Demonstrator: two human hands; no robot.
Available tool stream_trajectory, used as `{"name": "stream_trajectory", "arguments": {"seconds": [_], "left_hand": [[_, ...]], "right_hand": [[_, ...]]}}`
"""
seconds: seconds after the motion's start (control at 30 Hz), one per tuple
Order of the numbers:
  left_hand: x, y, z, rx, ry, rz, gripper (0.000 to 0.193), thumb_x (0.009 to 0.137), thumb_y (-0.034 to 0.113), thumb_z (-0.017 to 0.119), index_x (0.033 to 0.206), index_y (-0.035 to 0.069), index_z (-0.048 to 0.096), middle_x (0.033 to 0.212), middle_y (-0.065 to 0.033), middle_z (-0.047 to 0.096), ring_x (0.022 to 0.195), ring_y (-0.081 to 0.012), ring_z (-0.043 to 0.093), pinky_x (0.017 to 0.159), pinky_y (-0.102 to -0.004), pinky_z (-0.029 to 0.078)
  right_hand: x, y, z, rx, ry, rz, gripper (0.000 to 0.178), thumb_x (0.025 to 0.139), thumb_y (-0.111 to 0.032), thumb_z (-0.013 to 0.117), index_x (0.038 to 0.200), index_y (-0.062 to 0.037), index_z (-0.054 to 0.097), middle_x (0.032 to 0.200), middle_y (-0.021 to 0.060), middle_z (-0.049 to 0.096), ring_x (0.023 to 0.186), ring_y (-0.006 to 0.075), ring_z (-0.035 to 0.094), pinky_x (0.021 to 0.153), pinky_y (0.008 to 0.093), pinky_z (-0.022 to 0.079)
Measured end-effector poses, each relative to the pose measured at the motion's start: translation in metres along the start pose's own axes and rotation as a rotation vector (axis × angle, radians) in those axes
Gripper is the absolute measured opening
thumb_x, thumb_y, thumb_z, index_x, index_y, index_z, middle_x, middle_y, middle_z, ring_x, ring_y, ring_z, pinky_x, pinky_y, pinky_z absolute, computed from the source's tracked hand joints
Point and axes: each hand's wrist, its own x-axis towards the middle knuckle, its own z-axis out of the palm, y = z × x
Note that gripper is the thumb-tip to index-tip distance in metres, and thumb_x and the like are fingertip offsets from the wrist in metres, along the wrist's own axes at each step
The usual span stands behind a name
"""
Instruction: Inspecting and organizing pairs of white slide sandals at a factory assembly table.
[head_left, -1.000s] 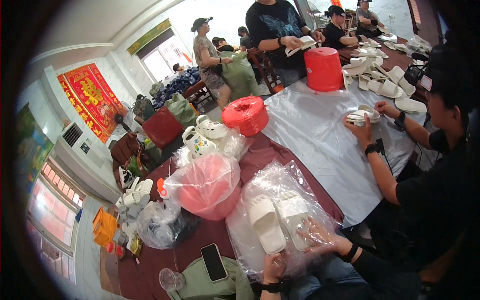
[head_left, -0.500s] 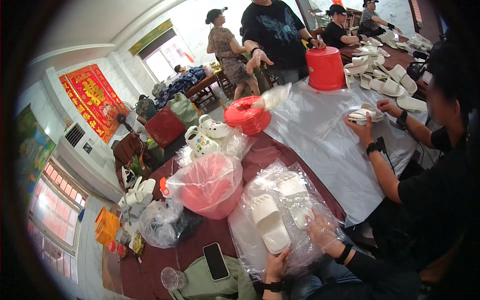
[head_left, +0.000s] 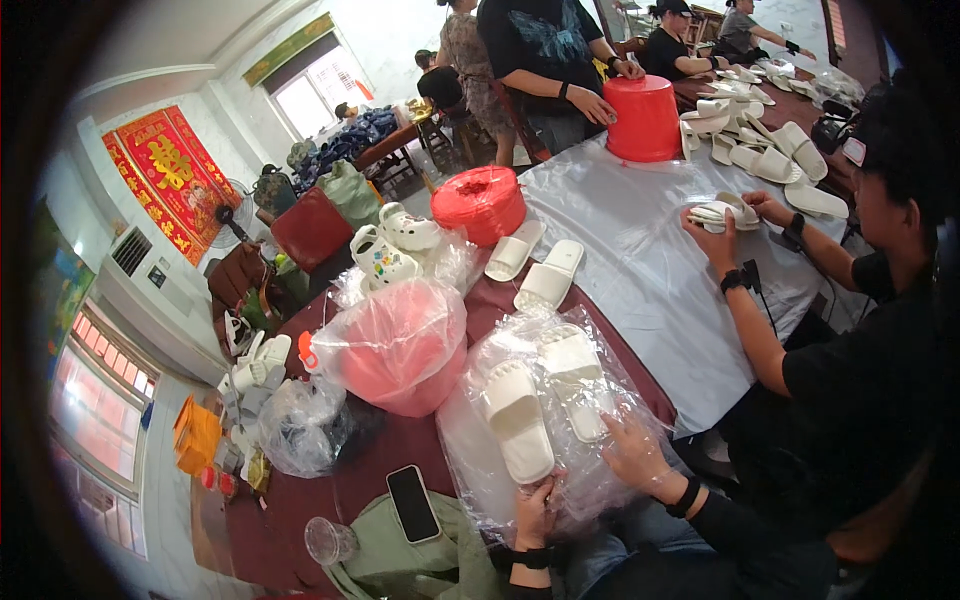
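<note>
A white slide slipper (head_left: 519,422) lies tilted on a pile of clear plastic bags (head_left: 470,450) in front of me. My left hand (head_left: 536,510) is closed at its heel end, fingers partly under it. Beside it, to the right, a second white slipper (head_left: 578,385) lies sole-down among the plastic, film seeming to cover part of it. My right hand (head_left: 638,458) rests on the film by that slipper's heel, fingers stretched out and apart. Beyond the bags, another pair of white slippers (head_left: 550,277) lies at the table's edge.
A pink plastic-wrapped bundle (head_left: 395,345), white clogs (head_left: 385,258) and a red twine roll (head_left: 478,205) stand ahead. A phone (head_left: 413,503) lies on green cloth, beside a clear cup (head_left: 330,540). A co-worker at right handles slippers (head_left: 724,212); a red bucket (head_left: 643,120) stands beyond.
A blurred white pair in the air has come down beside the red twine roll. The standing person's outstretched hand is now at the red bucket. My hands keep nearly the same hold.
</note>
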Motion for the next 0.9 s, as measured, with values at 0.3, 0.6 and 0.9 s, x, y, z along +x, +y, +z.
{"name": "stream_trajectory", "arguments": {"seconds": [0.3,0.6,0.9], "left_hand": [[0.002,-0.01,0.004,-0.066,-0.025,0.031,0.013,0.089,-0.001,0.05,0.097,0.002,0.06,0.08,-0.0079,0.065,0.047,-0.0055,0.043,0.039,-0.0187,0.031],[0.005,-0.011,-0.006,-0.051,0.044,0.061,0.017,0.088,-0.002,0.048,0.101,0.0,0.059,0.083,-0.0097,0.064,0.067,-0.0153,0.06,0.056,-0.0261,0.048],[0.004,-0.011,-0.01,-0.03,-0.092,0.025,0.018,0.087,-0.004,0.047,0.1,0.002,0.058,0.085,-0.0119,0.064,0.051,-0.009,0.047,0.045,-0.0217,0.038]], "right_hand": [[-0.041,-0.027,-0.056,0.073,-0.291,-0.202,0.047,0.085,-0.02,0.059,0.128,-0.0048,0.048,0.127,0.0202,0.049,0.117,0.0348,0.047,0.096,0.041,0.04],[0.004,-0.017,-0.119,0.674,-0.212,0.292,0.03,0.086,-0.024,0.064,0.102,0.0013,0.06,0.085,0.0116,0.065,0.076,0.0175,0.063,0.063,0.0299,0.05],[-0.012,0.017,-0.062,0.164,-0.52,0.564,0.048,0.084,-0.047,0.055,0.074,-0.0012,0.065,0.074,0.0184,0.063,0.075,0.0363,0.062,0.065,0.0429,0.047]]}}
